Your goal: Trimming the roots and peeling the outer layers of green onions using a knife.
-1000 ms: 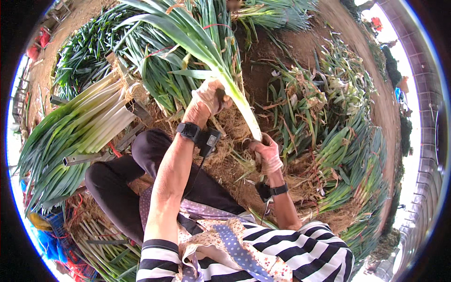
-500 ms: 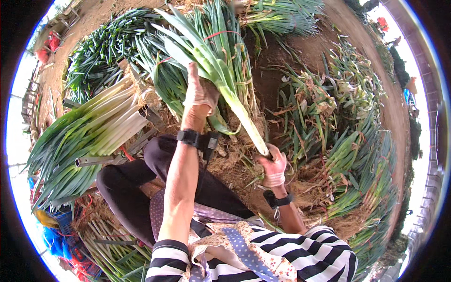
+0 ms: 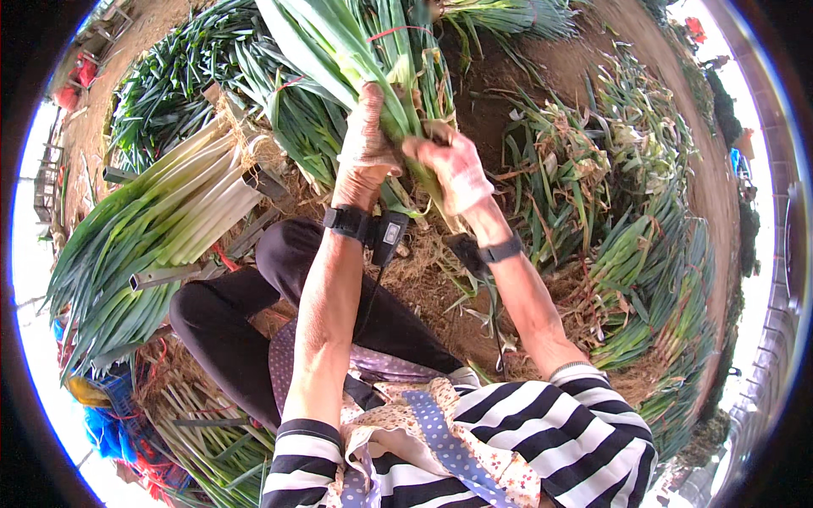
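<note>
A leek point(image 3: 335, 44) with broad green leaves slants across the middle, its leaves toward the far side and its pale stem toward me. My left hand point(image 3: 366, 144) is closed round it where the leaves meet the stem, thumb on top. Right beside it, my right hand point(image 3: 456, 168), in a pale covering, has its fingers curled on the outer leaves of the leek. The right hand and forearm hide much of the lower stem. Behind lies a bundle of green leeks point(image 3: 412, 51) tied with a red band.
Cleaned leeks point(image 3: 182, 216) with long white stems rest on a metal frame point(image 3: 161, 275) at my left. A dark green heap of leaves point(image 3: 174, 97) lies beyond. Untrimmed leeks point(image 3: 648, 262) and withered leaves point(image 3: 563, 161) cover the ground at right. A blue crate point(image 3: 114, 398) stands near left.
My right hand has moved from the leek's root end up and left to its leaves, beside my left hand. The leek has shifted slightly away from me.
</note>
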The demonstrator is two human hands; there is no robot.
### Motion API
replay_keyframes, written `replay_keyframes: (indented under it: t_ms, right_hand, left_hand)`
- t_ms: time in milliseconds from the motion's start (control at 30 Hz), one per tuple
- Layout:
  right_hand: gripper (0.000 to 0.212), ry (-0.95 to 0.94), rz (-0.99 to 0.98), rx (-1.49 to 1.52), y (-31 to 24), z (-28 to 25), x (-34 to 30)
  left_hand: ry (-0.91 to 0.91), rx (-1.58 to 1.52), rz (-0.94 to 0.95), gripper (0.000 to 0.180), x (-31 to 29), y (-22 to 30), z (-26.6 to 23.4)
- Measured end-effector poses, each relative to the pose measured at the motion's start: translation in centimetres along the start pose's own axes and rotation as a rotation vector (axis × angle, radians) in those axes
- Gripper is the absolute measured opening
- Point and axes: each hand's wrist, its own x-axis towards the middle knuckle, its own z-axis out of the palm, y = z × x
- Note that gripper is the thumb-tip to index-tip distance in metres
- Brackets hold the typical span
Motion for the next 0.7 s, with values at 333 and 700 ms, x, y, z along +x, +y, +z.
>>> replay_keyframes:
  t_ms: [333, 700]
  right_hand:
    - [0.019, 0.056, 0.952, 0.317, -5.0, -3.4, -15.0]
    - [0.022, -0.569, 1.092, -0.512, 3.6, 1.0, -34.8]
  left_hand:
    - [0.139, -0.11, 0.074, 0.041, 1.9, 2.1, -3.6]
    - [0.033, 0.198, -0.006, 0.045, -1.9, -1.0, -1.2]
